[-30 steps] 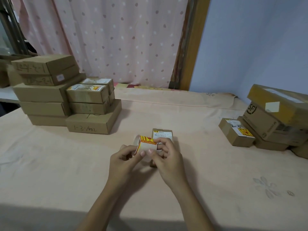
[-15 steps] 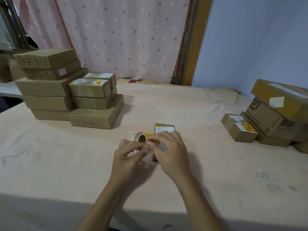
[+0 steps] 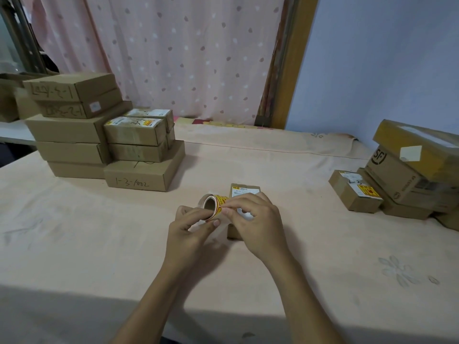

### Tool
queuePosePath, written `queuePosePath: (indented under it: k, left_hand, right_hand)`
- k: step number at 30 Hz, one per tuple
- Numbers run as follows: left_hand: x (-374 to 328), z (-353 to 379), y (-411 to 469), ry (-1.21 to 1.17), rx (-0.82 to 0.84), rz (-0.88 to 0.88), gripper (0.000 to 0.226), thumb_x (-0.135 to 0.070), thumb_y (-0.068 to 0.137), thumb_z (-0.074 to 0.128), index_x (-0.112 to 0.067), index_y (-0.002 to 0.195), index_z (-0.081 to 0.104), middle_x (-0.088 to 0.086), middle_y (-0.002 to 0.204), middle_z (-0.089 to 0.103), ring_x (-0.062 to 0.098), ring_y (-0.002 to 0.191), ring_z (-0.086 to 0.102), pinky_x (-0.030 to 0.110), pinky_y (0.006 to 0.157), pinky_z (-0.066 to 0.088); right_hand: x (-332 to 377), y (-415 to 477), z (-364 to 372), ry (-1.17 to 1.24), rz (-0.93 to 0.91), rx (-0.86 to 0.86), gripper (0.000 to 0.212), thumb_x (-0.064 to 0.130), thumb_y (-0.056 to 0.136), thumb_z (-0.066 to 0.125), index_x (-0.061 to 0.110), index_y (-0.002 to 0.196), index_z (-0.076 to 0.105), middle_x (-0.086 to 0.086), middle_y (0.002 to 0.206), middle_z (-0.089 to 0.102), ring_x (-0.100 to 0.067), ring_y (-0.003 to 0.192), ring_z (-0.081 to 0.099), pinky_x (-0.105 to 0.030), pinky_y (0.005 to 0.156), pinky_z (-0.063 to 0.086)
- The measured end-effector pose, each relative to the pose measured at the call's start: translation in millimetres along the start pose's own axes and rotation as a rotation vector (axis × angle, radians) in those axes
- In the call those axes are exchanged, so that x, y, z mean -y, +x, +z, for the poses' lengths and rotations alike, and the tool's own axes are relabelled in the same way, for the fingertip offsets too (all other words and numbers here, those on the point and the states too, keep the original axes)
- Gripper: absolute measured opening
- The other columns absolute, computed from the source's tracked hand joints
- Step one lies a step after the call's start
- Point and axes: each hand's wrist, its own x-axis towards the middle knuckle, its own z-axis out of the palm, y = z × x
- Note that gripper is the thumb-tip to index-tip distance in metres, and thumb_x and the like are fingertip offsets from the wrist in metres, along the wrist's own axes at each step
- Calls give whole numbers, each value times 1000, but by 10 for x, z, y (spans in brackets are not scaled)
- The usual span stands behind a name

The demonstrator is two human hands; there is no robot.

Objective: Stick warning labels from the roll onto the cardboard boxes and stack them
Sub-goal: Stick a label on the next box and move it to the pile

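Pink table cloth (image 3: 74,244), centre: left hand (image 3: 191,234) gripping label roll (image 3: 213,203), right hand (image 3: 258,224) pinching label edge, probably peeling. Small box (image 3: 244,189) lying just behind hands, at 12 o'clock. Next: pulling label free, pressing onto box.

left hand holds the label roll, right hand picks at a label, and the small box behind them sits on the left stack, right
Not quite: the head view shows the box lying on the table, apart from the left stack. The left hand does hold the roll and the right hand pinches a label.
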Motion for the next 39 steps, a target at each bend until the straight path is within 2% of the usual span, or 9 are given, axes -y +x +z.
queuePosePath:
  k: [4, 12, 16, 20, 24, 29, 32, 37, 39]
  left_hand:
    - [46, -53, 29, 80, -47, 38, 18, -10, 79, 81, -26, 88, 78, -17, 84, 70, 12, 91, 53, 11, 77, 39]
    - [156, -43, 40, 423, -62, 348, 2, -19, 80, 70, -20, 81, 71, -22, 87, 67, 14, 90, 50, 40, 83, 42]
    - [164, -70, 43, 388, -59, 337, 4, -16, 80, 72, -17, 77, 69, -17, 82, 66, 19, 89, 51, 44, 77, 45]
    - [200, -88, 61, 476, -145, 283, 13, -28, 82, 64, -17, 80, 70, -18, 83, 66, 21, 83, 49, 50, 76, 45]
    - [31, 43, 34, 709, -278, 300, 15, -20, 82, 64, -18, 67, 63, -2, 76, 67, 30, 70, 49, 49, 68, 44]
    - [109, 84, 44, 1012, -289, 243, 11, -23, 77, 57, -20, 74, 67, -4, 88, 71, 30, 76, 45, 42, 71, 35]
    - [66, 173, 17, 1056, -314, 233, 14, -28, 73, 55, -22, 75, 67, -5, 81, 62, 28, 78, 42, 43, 72, 36]
    - [103, 125, -13, 983, -257, 323, 32, -41, 76, 62, -20, 98, 71, -3, 106, 65, 28, 91, 49, 39, 79, 36]
    - [106, 129, 3, 922, -242, 425, 27, -39, 81, 66, -19, 98, 73, -3, 106, 67, 27, 90, 50, 40, 78, 38]
  right_hand:
    - [-9, 56, -37, 82, 67, -102, 3, 23, 87, 77, 25, 85, 78, 20, 92, 70, -5, 90, 62, -27, 81, 49]
    - [-114, 92, -181, 95, 191, -164, 11, 17, 91, 75, 24, 83, 73, 17, 90, 69, -13, 78, 61, -23, 72, 47]
    - [-117, 161, -284, 164, 301, -267, 18, 17, 96, 70, 30, 83, 68, 19, 85, 70, -5, 77, 61, -12, 67, 44]
    - [-136, 177, -408, 182, 317, -317, 12, 19, 95, 70, 26, 85, 71, 16, 89, 71, -6, 82, 63, -14, 71, 45]
    - [-197, 53, -442, 186, 356, -325, 11, 23, 93, 73, 30, 84, 73, 13, 82, 71, -7, 77, 62, -16, 69, 46]
    - [-280, -80, -417, 102, 378, -309, 9, 32, 92, 74, 31, 83, 71, 13, 70, 69, -7, 70, 67, -29, 62, 49]
    - [-301, -136, -393, -57, 320, -287, 8, 38, 92, 73, 32, 87, 72, 18, 74, 71, -7, 74, 67, -33, 65, 52]
    - [-289, -196, -301, -45, 283, -305, 6, 36, 91, 75, 30, 93, 74, 16, 82, 73, -5, 75, 67, -36, 72, 56]
    - [-269, -235, -254, -19, 277, -329, 7, 33, 89, 78, 29, 94, 75, 16, 84, 74, -5, 75, 67, -35, 72, 57]
